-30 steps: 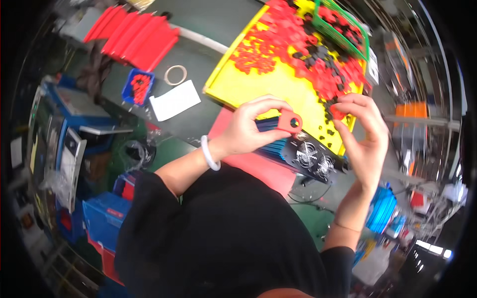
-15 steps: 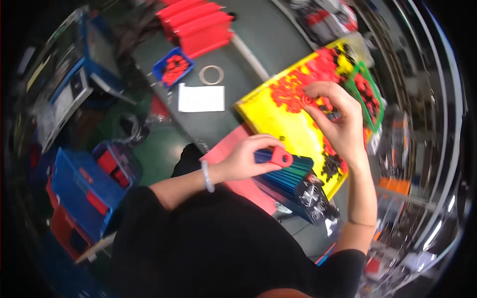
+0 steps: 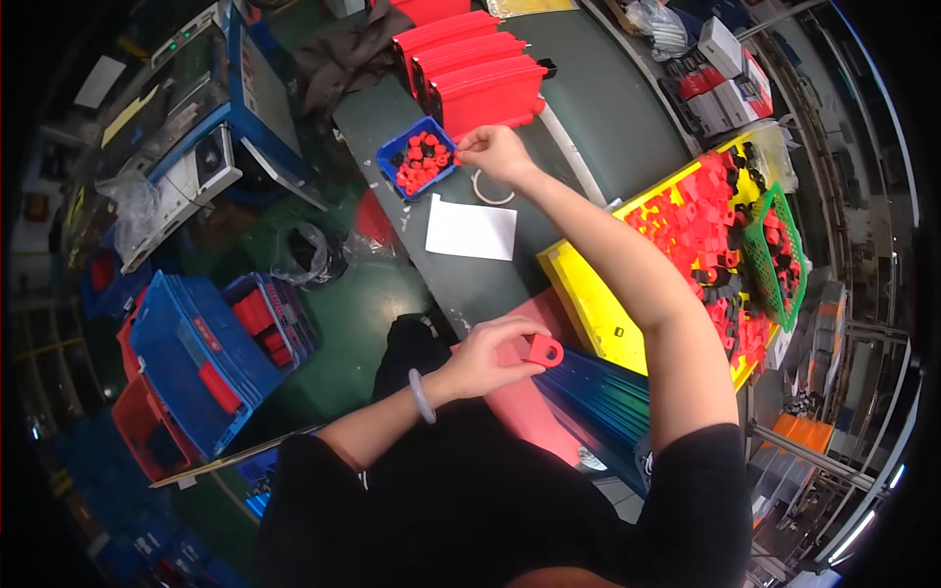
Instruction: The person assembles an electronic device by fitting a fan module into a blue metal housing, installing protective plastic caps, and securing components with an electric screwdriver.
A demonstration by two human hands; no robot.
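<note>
My left hand (image 3: 490,360) pinches a red plastic lug (image 3: 545,351) with a round hole through its end, held in front of my body. Stretched to the far left, my right hand (image 3: 493,154) is closed at the fingertips beside the rim of a small blue bin (image 3: 387,170). A bit of red (image 3: 459,156) shows at those fingertips; its shape is too small to make out. Inside the bin lie several small red caps (image 3: 420,165). A pale ring (image 3: 493,190) lies just below my right hand, next to a white sheet of paper (image 3: 471,231).
A yellow tray (image 3: 591,294) heaped with red and black parts stands at the right, with a green basket (image 3: 793,312) at its far side. Red bins (image 3: 487,95) stand at the back. Dark blue-green ribbed strips (image 3: 598,389) lie beside my right upper arm. Blue crates (image 3: 199,343) stand at the left.
My right hand has gone from above the yellow tray leftward to the small blue bin. My left hand still holds the red lug. The whole view has shifted.
</note>
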